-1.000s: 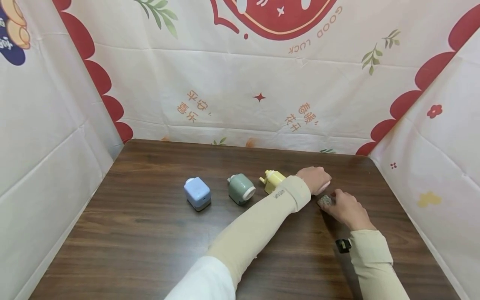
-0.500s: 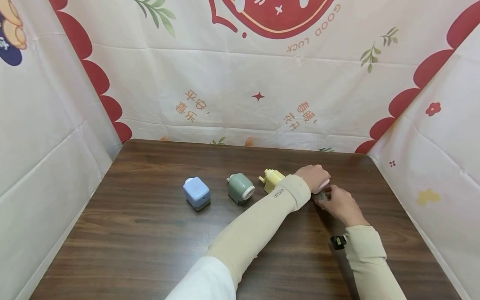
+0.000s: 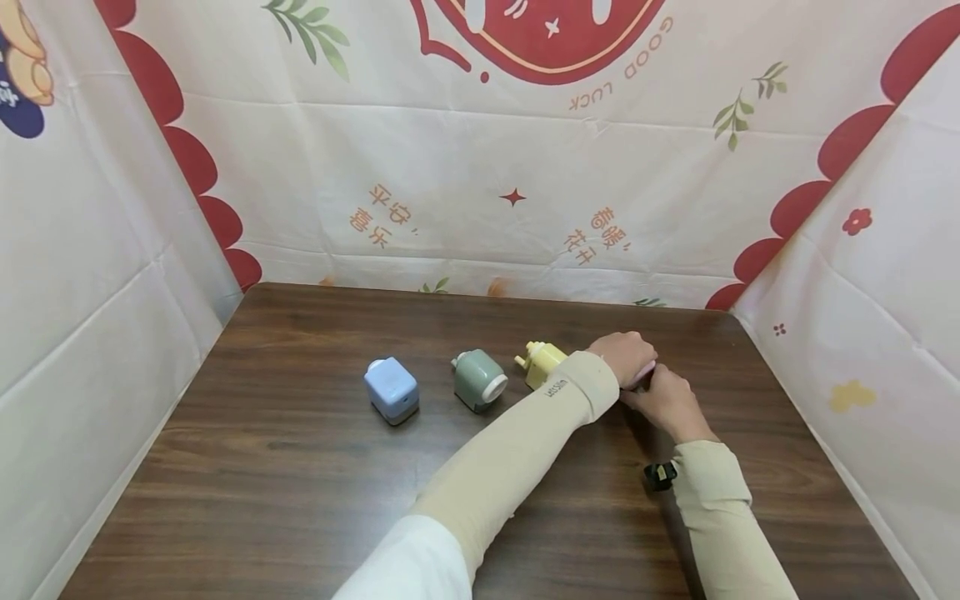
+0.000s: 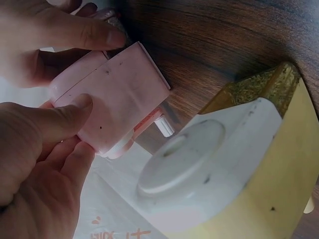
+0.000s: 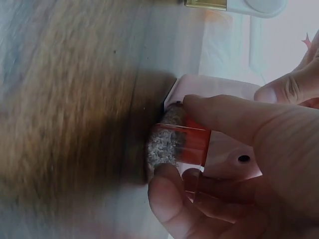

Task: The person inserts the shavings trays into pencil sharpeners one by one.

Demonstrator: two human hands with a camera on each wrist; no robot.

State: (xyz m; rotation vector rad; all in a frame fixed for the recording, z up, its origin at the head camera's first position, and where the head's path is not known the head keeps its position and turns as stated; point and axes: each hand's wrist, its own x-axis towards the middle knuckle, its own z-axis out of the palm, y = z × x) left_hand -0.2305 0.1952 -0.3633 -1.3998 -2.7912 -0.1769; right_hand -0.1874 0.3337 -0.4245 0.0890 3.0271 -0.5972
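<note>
My left hand [image 3: 624, 353] holds a pink pencil sharpener [image 4: 117, 97] at the right of the table, thumb on one side and fingers beneath. In the left wrist view its small crank handle [image 4: 164, 125] points toward the yellow sharpener. My right hand [image 3: 670, 403] pinches a clear shavings drawer [image 5: 164, 147], full of grey shavings, between thumb and fingertips. The drawer is partly inside the opening of the pink sharpener. From the head view, the hands hide most of both. A yellow pencil sharpener [image 3: 544, 363] stands just left of my left hand, shavings showing in its drawer [image 4: 259, 89].
A green pencil sharpener [image 3: 477, 377] and a blue pencil sharpener [image 3: 392, 388] stand in a row further left on the brown wooden table [image 3: 300, 500]. My left forearm [image 3: 517, 458] crosses the table in front of them. Printed white cloth [image 3: 450, 167] surrounds the far and side edges.
My right hand has moved left, bringing the shavings drawer from just beside the pink sharpener up against it. My left hand and the other sharpeners stay about where they were.
</note>
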